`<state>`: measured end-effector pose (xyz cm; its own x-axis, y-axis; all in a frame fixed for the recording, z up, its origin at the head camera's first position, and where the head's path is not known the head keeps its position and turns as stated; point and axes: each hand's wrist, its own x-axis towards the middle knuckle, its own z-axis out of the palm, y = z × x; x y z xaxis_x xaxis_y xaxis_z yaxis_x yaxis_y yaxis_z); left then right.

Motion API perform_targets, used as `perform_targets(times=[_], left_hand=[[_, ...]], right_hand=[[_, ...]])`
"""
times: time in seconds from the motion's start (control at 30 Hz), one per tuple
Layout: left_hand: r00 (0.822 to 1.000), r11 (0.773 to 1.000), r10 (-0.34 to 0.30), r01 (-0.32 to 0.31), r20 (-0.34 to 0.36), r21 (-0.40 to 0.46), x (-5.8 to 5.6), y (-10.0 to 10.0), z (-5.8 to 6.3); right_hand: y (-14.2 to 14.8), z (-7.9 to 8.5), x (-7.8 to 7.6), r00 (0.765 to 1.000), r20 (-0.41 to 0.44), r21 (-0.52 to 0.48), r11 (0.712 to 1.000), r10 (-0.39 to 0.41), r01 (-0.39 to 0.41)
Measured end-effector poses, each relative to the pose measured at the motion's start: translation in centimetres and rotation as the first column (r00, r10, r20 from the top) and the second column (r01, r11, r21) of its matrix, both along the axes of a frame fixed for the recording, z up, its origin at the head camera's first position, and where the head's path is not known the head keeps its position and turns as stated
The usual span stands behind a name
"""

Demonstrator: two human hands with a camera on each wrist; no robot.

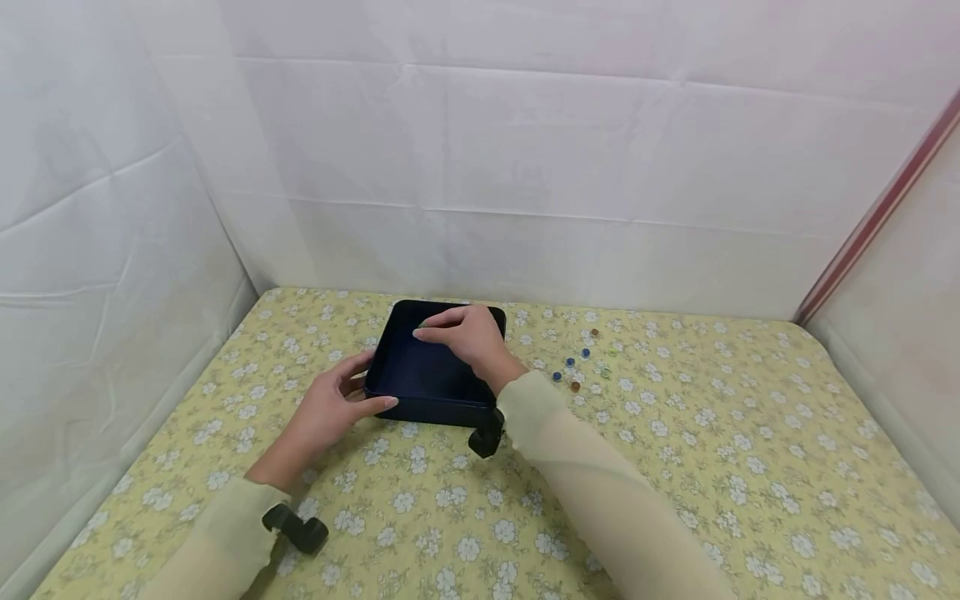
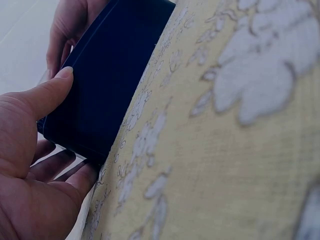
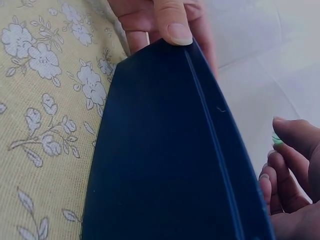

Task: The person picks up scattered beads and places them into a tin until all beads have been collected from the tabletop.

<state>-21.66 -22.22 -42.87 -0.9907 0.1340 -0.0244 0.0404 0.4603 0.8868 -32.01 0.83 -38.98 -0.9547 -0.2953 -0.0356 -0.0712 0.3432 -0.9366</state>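
A dark navy box (image 1: 435, 412), square, shallow and without a lid on top, stands on the flowered cloth. My left hand (image 1: 330, 408) grips its near left corner, the thumb along the front rim and the fingers against the left side. Above the inside of the box is my right hand (image 1: 468, 337), pinching a small green glass bead (image 3: 276, 139) between thumb and forefinger. In the right wrist view the bead's green edge shows between the fingertips, the rest hidden by them. The left wrist view shows the left thumb (image 2: 57, 90) on the box's upper edge.
Right of the box lie several small glass beads: blue ones (image 1: 570, 362), brown ones (image 1: 575, 387) and pale green ones (image 1: 605, 372). Yellow flowered cloth (image 1: 712, 467) covers the table. White fabric walls (image 1: 525, 192) stand behind and at both sides.
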Motion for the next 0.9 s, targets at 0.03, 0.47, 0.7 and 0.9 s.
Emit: perform_targets(times=[0.03,0.47,0.7,0.9], left_hand=[[1.0,1.0,0.0,0.0,0.002,0.0,0.0,0.0,0.0],[1.0,1.0,0.0,0.0,0.003,-0.007,0.2,-0.2,0.1],[1.0,1.0,0.001,-0.001,0.013,-0.003,0.1,-0.1,0.3],[1.0,1.0,-0.004,0.004,0.013,-0.001,0.0,-0.1,0.2]], right_hand=[[-0.1,-0.1,-0.1,1.0,0.003,0.005,1.0,-0.003,0.003],[-1.2,-0.9,-0.8,0.999,0.02,0.047,0.998,-0.043,0.042],[-1.4,-1.0,-1.0,0.998,0.032,0.094,0.994,-0.052,0.049],[-1.6,-1.0,-1.3,0.998,0.033,0.139,0.989,-0.06,0.055]])
